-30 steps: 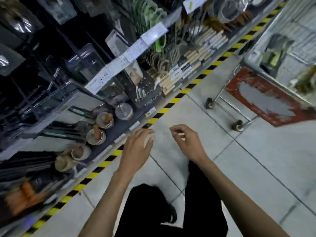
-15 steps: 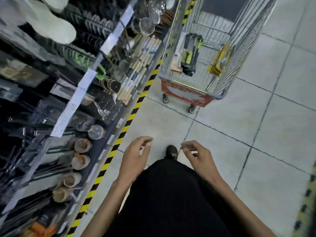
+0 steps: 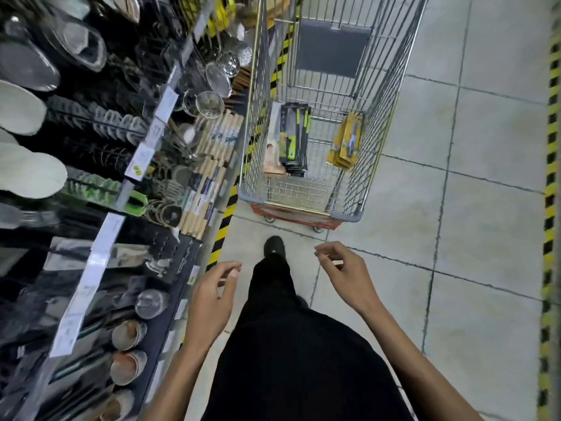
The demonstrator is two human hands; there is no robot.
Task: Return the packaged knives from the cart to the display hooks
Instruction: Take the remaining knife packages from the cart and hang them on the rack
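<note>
Aisle view: I face the wire cart (image 3: 297,207), left hand (image 3: 212,296) and right hand (image 3: 346,275) both loose and empty; green-handled packaged knives (image 3: 293,141) (yellow packs (image 3: 347,141) opposite) lie inside, awaiting rehanging.

knives (image 3: 294,141) in cart (image 3: 303,208), shelves (image 3: 127,189) left of cart

Loose black trousers (image 3: 303,366) and a black shoe (image 3: 274,246) (just the one toe poking out). Arms (image 3: 408,352) are bare all the way, same for left hand (image 3: 209,300) and right hand (image 3: 346,276).
</note>
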